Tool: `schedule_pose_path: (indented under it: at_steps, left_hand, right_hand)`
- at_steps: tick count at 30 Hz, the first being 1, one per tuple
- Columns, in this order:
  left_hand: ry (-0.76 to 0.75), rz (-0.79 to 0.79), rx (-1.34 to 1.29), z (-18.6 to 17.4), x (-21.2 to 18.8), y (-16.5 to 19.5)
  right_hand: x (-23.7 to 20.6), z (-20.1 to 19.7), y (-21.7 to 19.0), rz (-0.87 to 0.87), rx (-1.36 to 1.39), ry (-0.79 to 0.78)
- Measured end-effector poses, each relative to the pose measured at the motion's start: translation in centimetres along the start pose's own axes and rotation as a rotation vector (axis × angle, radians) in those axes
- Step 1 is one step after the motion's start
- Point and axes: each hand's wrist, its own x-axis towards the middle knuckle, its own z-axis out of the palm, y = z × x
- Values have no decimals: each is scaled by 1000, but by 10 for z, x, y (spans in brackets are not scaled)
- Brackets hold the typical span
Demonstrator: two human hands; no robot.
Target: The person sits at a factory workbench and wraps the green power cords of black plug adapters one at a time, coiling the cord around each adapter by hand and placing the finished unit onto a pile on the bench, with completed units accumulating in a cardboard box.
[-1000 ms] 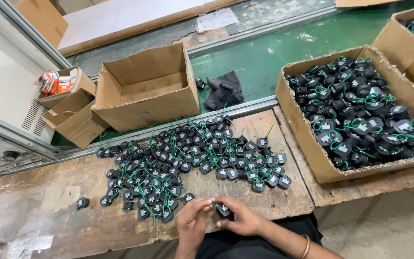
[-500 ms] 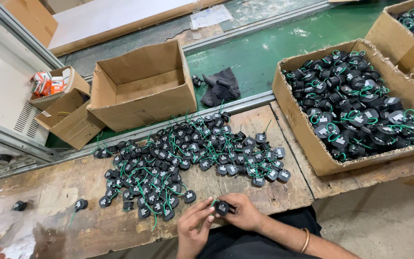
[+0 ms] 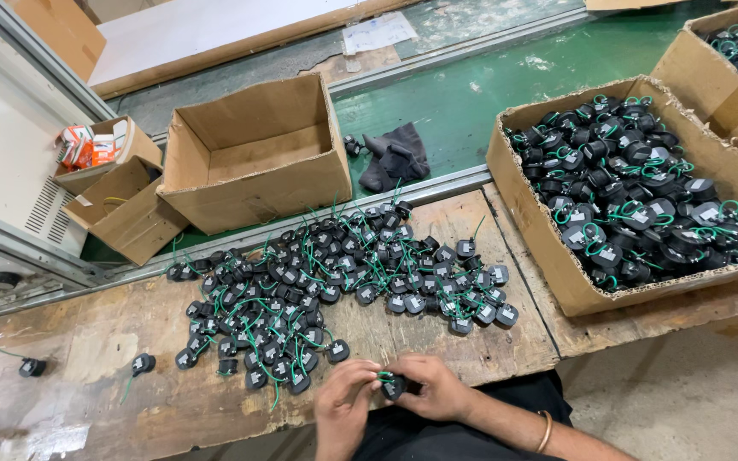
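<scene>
Head view: left hand [image 3: 341, 405] and right hand [image 3: 433, 388] brought together at the near edge of the wooden bench [image 3: 61, 401], fingers curled shut around one small black part [image 3: 393, 387] with a green wire. Part held between both sets of fingertips, just below the pile of black parts [image 3: 335, 277]; long axis and facing not discernible behind the fingers. Green wire emerging leftward toward the left fingers. Open empty cardboard box [image 3: 254, 154] upright beyond the pile, on the green belt. Large cardboard box [image 3: 557, 256] at right, filled with the same parts. Small open carton [image 3: 100, 154] at left, holding orange-and-white packets. Dark cloth [image 3: 395, 158] lying on the green belt [image 3: 489, 94].
</scene>
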Motion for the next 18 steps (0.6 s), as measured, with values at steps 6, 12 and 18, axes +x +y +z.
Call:
schedule_pose_path:
  at_steps: [6,12,18]
  left_hand:
    - [484,-66,586,-89,34,17]
    - [106,-236,990,-101,41,-14]
    - [-107,-85,896,-122,35,-26]
  right_hand:
    - [7,1,4,82,92,151]
    - [11,1,-5,2,76,1]
    - [13,-5,-10,-19,112,-12]
